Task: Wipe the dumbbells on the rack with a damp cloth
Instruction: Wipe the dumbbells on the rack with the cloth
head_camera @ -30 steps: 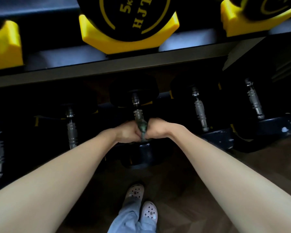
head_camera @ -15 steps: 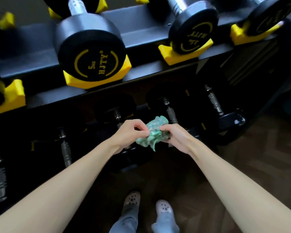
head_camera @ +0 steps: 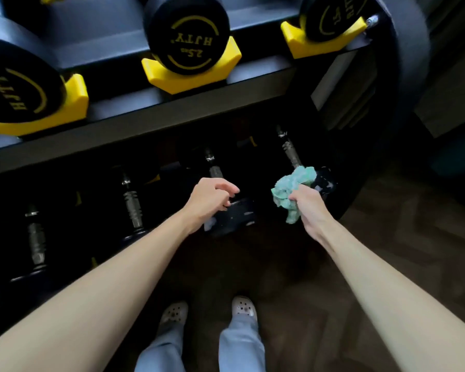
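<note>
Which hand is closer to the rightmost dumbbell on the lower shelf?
Right. The right hand holds the cloth by the rightmost dumbbell; the left hand is over the neighbouring dumbbell.

I see the cloth (head_camera: 293, 191) as a soft, nubby green fabric, bunched and matt. The upper dumbbell heads (head_camera: 185, 36) look like matt black rubber with yellow print, seated in smooth yellow plastic cradles (head_camera: 191, 79). The lower handles (head_camera: 130, 208) are ridged grey metal with a dull shine; one lower head (head_camera: 234, 216) is glossier, catching light. The floor (head_camera: 387, 237) reads as dark wood with a satin finish.
</note>
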A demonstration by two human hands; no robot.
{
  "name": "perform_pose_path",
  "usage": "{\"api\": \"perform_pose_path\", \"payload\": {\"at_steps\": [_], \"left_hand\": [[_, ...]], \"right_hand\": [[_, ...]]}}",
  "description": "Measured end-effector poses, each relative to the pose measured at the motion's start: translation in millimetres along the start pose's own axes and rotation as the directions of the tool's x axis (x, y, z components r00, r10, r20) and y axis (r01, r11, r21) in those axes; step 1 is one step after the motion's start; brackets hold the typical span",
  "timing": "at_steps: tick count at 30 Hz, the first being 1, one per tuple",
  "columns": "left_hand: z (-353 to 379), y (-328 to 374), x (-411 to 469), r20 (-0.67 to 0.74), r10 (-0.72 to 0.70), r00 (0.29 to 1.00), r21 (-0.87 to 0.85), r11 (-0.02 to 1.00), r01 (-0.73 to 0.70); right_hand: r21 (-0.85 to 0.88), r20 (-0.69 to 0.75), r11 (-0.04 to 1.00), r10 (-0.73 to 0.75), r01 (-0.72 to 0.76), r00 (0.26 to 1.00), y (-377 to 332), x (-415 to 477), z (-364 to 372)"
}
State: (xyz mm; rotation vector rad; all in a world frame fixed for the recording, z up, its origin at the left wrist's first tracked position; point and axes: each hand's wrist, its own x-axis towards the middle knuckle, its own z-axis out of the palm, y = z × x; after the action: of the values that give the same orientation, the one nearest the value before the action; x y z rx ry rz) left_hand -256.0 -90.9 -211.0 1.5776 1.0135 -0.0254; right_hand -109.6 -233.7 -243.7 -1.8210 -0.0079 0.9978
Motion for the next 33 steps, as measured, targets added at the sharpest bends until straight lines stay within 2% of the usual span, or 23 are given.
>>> {"api": "perform_pose_path", "payload": {"at_steps": [3, 6, 8, 10, 13, 15, 18, 21, 24, 28, 31, 33], "left_hand": [[4, -13, 11, -0.176, -0.071, 0.982, 0.019, 0.997, 0.075], [-1, -42, 23, -0.340, -0.167, 0.926, -0.004, 0.984, 0.176], [-5, -66, 31, -0.365, -0.221, 0.905, -0.007, 0.972, 0.234], [-5, -86, 37, -0.357, -0.264, 0.896, -0.005, 0.960, 0.280], [0, -107, 48, -0.323, -0.317, 0.892, -0.022, 0.944, 0.328], [6, -121, 53, -0.261, -0.349, 0.900, -0.043, 0.936, 0.351], [12, -132, 53, -0.213, -0.355, 0.910, -0.046, 0.934, 0.354], [7, -130, 48, -0.186, -0.379, 0.907, -0.144, 0.923, 0.356], [3, -121, 45, -0.132, -0.378, 0.916, -0.180, 0.918, 0.353], [2, -117, 40, -0.091, -0.385, 0.919, -0.223, 0.907, 0.358], [-3, -119, 34, -0.037, -0.374, 0.927, -0.266, 0.898, 0.351], [-9, -122, 30, -0.026, -0.366, 0.930, -0.291, 0.893, 0.343]], "right_hand": [[-0.356, 0.039, 0.933, -0.051, 0.061, 0.998, 23, 17, -14], [-0.463, 0.070, 0.885, -0.005, 0.037, 0.998, 57, 38, -1], [-0.352, -0.017, 0.934, 0.062, -0.064, 0.998, 74, 49, 15], [-0.137, -0.076, 0.975, 0.166, -0.175, 0.983, 85, 59, 27], [0.091, -0.030, 0.959, 0.272, -0.268, 0.962, 87, 73, 43], [0.312, -0.011, 0.896, 0.338, -0.317, 0.941, 85, 75, 52], [0.457, -0.053, 0.835, 0.369, -0.306, 0.928, 85, 75, 58], [0.470, -0.057, 0.857, 0.266, -0.209, 0.962, 86, 59, 59], [0.354, -0.099, 0.928, 0.158, -0.114, 0.982, 83, 38, 66], [0.063, -0.136, 0.997, -0.028, 0.037, 0.990, 76, 10, 81], [-0.195, -0.054, 0.957, -0.229, 0.215, 0.972, 77, -5, 97], [-0.385, 0.107, 0.845, -0.357, 0.370, 0.928, 80, -9, 113]]}}
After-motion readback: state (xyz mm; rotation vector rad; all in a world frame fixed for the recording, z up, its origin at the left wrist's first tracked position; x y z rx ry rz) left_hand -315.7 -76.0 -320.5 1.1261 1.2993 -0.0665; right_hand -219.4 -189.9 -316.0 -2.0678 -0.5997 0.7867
